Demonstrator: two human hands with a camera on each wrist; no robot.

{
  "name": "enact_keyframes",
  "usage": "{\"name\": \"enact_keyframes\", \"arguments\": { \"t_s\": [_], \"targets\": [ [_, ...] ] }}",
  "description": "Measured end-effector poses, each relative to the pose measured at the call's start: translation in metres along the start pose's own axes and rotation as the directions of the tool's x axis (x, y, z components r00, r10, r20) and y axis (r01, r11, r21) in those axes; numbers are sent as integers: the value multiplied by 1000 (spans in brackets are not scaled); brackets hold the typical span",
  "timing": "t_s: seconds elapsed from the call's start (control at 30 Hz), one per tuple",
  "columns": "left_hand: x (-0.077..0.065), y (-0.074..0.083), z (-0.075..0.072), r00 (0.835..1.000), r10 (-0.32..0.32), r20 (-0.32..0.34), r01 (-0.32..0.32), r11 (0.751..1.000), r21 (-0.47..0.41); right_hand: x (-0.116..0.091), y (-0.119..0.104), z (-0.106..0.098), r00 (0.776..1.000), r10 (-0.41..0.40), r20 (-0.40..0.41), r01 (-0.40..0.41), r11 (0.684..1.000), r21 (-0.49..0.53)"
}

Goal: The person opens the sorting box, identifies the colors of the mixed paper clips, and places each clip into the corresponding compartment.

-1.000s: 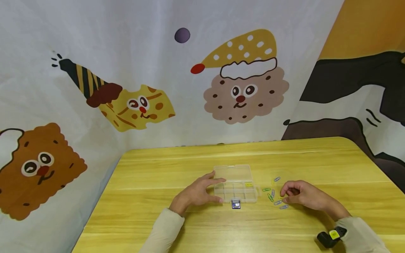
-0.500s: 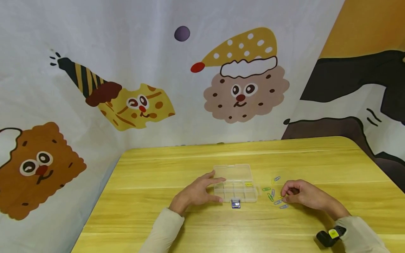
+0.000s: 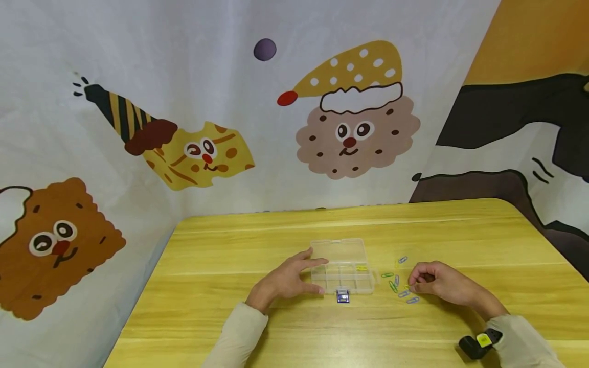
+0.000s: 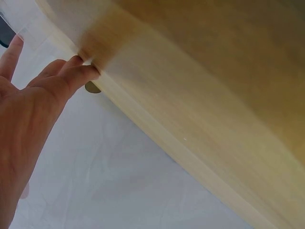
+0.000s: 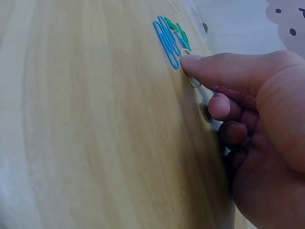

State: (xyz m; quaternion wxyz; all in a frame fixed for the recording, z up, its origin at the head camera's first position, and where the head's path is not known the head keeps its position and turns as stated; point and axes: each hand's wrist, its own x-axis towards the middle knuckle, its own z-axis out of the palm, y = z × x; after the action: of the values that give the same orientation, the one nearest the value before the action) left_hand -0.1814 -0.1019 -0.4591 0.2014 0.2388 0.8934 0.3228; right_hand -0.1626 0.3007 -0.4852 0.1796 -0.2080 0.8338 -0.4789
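Yellow paper clip pinched in right hand, blue and green clips at nine o'clock, clear box beyond them, left hand spread at its nine-o'clock edge

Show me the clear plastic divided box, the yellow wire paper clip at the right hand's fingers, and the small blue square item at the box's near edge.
Clear plastic divided box (image 3: 348, 282): head view, bare compartment floor.
Yellow wire paper clip (image 5: 194, 85): right wrist view, lower loop.
Small blue square item (image 3: 342, 296): head view, middle.

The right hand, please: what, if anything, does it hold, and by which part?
The right hand pinches a yellow paper clip, apparently near its middle.
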Motion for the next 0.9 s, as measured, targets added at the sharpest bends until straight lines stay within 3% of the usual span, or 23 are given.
{"name": "enact_keyframes", "arguments": {
  "t_s": [0.9],
  "targets": [
    [1, -1, 1, 1000, -7, -10, 7, 1000, -14, 0, 0, 0, 1000, -4, -2, 4, 1000, 2]
  ]
}}
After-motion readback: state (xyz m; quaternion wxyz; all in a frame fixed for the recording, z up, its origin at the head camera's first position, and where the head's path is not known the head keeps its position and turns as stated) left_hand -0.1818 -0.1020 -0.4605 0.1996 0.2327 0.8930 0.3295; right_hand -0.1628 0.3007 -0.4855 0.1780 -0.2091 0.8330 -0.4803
